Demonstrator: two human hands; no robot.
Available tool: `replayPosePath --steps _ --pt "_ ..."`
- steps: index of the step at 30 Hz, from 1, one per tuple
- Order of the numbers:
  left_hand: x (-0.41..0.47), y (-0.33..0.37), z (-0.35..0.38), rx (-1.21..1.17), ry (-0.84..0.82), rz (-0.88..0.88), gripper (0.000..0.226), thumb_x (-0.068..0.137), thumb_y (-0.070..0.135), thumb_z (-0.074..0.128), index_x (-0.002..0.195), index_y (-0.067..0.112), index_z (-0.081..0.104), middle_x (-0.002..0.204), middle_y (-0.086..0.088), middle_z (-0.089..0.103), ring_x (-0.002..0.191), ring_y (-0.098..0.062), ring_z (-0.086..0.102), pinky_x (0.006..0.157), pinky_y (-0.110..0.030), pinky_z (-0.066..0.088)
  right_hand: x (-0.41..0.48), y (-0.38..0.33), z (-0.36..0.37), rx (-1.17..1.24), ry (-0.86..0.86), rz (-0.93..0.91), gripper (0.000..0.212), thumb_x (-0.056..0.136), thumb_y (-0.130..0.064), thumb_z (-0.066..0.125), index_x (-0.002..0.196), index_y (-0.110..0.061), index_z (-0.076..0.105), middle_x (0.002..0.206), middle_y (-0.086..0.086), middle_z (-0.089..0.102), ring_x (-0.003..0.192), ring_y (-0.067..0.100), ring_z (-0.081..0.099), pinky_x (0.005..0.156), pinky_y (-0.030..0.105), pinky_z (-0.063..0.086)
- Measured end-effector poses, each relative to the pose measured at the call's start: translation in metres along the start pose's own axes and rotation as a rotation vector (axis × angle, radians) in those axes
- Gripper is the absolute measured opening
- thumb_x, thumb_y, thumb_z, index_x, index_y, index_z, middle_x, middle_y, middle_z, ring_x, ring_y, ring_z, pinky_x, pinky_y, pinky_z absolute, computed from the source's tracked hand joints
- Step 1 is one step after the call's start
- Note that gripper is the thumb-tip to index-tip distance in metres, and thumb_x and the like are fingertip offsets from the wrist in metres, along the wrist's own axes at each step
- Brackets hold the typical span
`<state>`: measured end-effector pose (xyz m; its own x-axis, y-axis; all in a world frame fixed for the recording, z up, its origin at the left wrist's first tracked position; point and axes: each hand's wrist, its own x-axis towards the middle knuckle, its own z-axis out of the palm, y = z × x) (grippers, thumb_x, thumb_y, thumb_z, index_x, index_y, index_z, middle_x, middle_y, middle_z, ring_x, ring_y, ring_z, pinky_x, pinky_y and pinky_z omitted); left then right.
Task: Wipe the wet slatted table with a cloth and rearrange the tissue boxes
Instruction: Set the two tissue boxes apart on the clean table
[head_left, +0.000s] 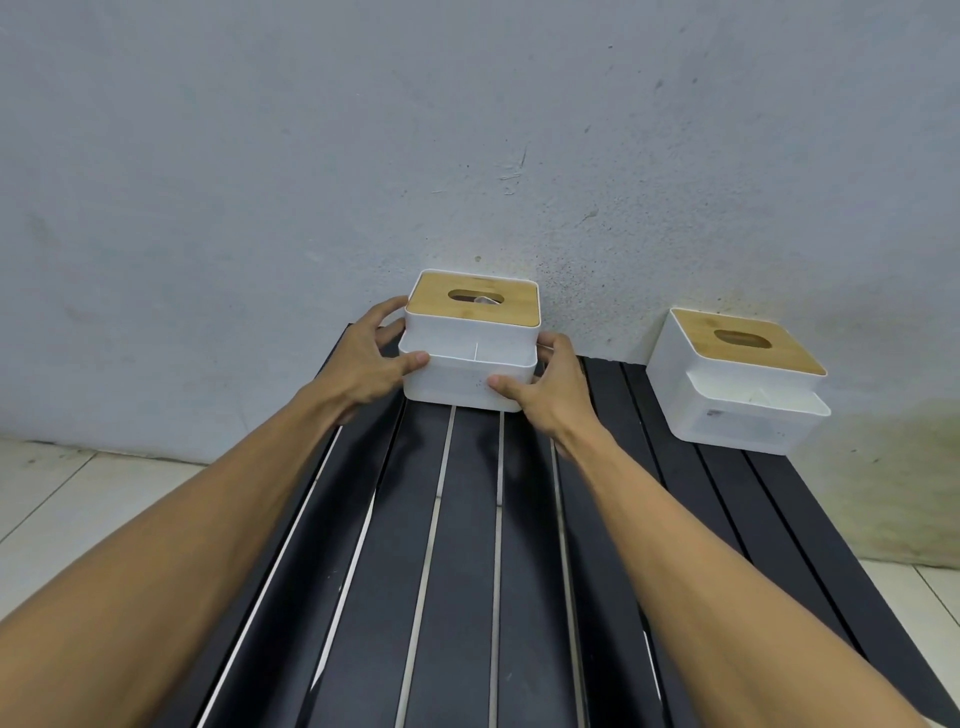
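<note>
Head view: scuffed grey wall (311, 156) behind, pale floor tiles (62, 499) at left, black slatted table (457, 545) with light gaps between the slats. Near tissue box (470, 358) sits at the table's far end against the wall, white body, wooden lid (472, 300) with an oval slot, open front tray split by a divider. Left hand (371, 358) and right hand (545, 382) clasp its two sides, fingers wrapped round the box, thumbs on the front tray. Second tissue box (737, 384), same make, stands well apart on the right, turned at an angle
</note>
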<state>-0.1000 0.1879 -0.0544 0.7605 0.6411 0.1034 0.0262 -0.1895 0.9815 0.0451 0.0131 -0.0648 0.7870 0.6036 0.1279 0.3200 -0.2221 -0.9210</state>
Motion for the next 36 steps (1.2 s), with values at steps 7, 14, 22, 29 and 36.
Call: replayPosePath --steps 7,14,22,29,36 --pt "0.004 -0.003 0.0 0.037 -0.039 -0.044 0.074 0.082 0.014 0.076 0.145 0.019 0.038 0.141 0.009 0.053 0.127 -0.015 0.053 0.102 -0.049 0.046 -0.001 0.007 0.0 -0.004 0.005 0.01 0.076 0.075 -0.017 0.087 0.135 -0.016 0.04 0.134 -0.001 0.056 0.122 0.019 0.056 0.104 0.044 0.049" --pt "0.002 0.001 0.001 0.099 -0.051 -0.026 0.072 0.083 0.015 0.075 0.145 0.018 0.039 0.145 0.005 0.049 0.13 -0.011 0.049 0.108 -0.044 0.043 0.0 0.009 -0.001 -0.004 -0.011 0.018 0.08 0.076 -0.019 0.086 0.139 -0.018 0.038 0.135 0.0 0.056 0.123 0.021 0.056 0.104 0.046 0.049" --pt "-0.007 0.028 0.011 0.202 0.111 0.02 0.095 0.077 0.039 0.078 0.152 0.031 0.021 0.158 0.0 0.026 0.139 -0.025 0.036 0.111 -0.044 0.035 -0.024 -0.009 -0.037 -0.1 0.041 -0.115 0.103 0.074 -0.043 0.085 0.155 -0.025 0.024 0.156 -0.003 0.039 0.138 0.019 0.041 0.114 0.044 0.038" --pt "-0.005 0.09 0.097 0.193 0.21 0.393 0.084 0.084 0.035 0.072 0.151 0.032 0.021 0.155 0.008 0.026 0.14 -0.014 0.031 0.115 -0.038 0.03 -0.023 0.011 -0.177 -0.237 0.446 -0.195 0.096 0.068 -0.048 0.087 0.148 -0.031 0.036 0.146 -0.005 0.042 0.133 0.018 0.043 0.112 0.042 0.039" --pt "0.004 0.087 0.222 0.423 -0.228 0.421 0.103 0.077 0.043 0.077 0.153 0.033 0.008 0.162 0.006 0.01 0.148 -0.011 0.004 0.121 -0.042 0.014 -0.024 0.066 -0.279 -0.32 0.248 0.064 0.123 0.056 -0.056 0.09 0.155 -0.04 0.019 0.162 -0.003 0.02 0.149 0.022 0.024 0.118 0.049 0.027"
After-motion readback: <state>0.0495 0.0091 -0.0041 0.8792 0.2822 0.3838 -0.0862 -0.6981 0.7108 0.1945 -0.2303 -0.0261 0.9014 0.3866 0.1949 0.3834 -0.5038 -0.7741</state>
